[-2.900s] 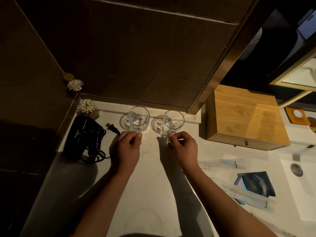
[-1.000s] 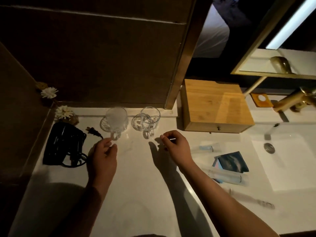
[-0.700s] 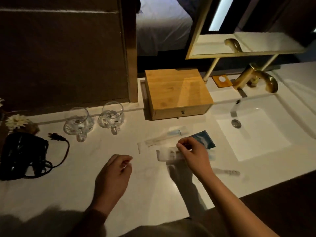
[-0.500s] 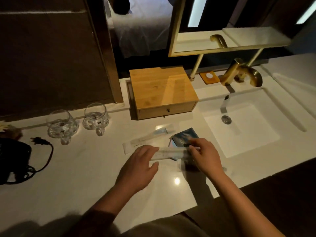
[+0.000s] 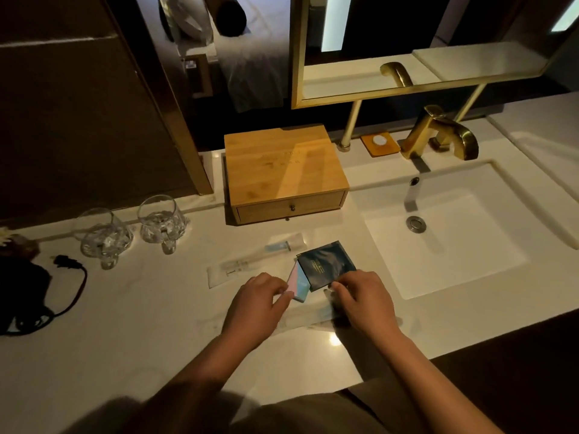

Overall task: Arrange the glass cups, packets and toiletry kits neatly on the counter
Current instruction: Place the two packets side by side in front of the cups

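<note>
Two glass cups (image 5: 103, 236) (image 5: 159, 220) stand side by side at the back left of the white counter (image 5: 141, 324). A clear toothbrush kit (image 5: 257, 261) lies slanted in front of the wooden box. A dark blue packet (image 5: 326, 264) overlaps a pink and light-blue packet (image 5: 297, 285). My left hand (image 5: 253, 305) is curled, its fingertips touching the pink packet's edge. My right hand (image 5: 363, 305) pinches at the dark packet's near corner, over a second clear toiletry kit (image 5: 307, 321) that lies blurred beneath both hands.
A wooden drawer box (image 5: 282, 170) stands at the back. A white sink basin (image 5: 438, 239) with a gold tap (image 5: 438, 133) is on the right. A black hair dryer with its cord (image 5: 25, 296) and a dried flower (image 5: 6, 236) sit far left. The counter's front edge is close.
My hands left the cups and went right to the packets. The clear kit held up between both hands half a second ago now lies low on the counter under them.
</note>
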Demonstrator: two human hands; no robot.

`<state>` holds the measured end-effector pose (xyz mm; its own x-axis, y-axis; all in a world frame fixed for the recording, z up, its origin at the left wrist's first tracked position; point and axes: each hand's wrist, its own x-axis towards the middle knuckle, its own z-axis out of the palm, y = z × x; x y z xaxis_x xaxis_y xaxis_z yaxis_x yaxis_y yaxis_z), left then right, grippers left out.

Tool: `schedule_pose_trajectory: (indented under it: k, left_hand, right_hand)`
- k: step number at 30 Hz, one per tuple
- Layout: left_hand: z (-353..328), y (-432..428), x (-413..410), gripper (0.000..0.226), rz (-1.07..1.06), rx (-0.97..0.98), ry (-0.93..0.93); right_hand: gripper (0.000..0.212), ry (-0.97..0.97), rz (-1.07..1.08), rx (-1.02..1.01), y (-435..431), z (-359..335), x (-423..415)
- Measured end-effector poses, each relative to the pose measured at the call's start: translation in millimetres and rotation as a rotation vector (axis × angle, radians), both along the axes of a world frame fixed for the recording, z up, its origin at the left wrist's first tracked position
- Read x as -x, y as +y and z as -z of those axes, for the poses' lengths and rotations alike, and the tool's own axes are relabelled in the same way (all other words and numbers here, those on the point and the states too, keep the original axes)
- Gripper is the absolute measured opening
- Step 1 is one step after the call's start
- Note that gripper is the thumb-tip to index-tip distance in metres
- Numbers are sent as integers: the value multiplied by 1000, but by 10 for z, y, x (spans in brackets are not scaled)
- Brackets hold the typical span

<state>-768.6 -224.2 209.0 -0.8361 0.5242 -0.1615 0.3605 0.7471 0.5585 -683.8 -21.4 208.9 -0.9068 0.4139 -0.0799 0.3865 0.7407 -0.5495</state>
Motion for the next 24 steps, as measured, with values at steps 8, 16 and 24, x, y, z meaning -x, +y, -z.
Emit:
schedule_pose_trajectory:
  k: [8,16,24]
  left_hand:
    - [-32,559,2,64,-46,278,121]
    - [20,353,34,54,-120,250,52]
    - [-62,-157,-16,34,-356,-3,-26]
  right_hand:
    - [70,-163,42,-74,296,-16,407]
    - [57,-249,67,-166,237,125,537]
    - [21,-39,203,523,215,-125,443]
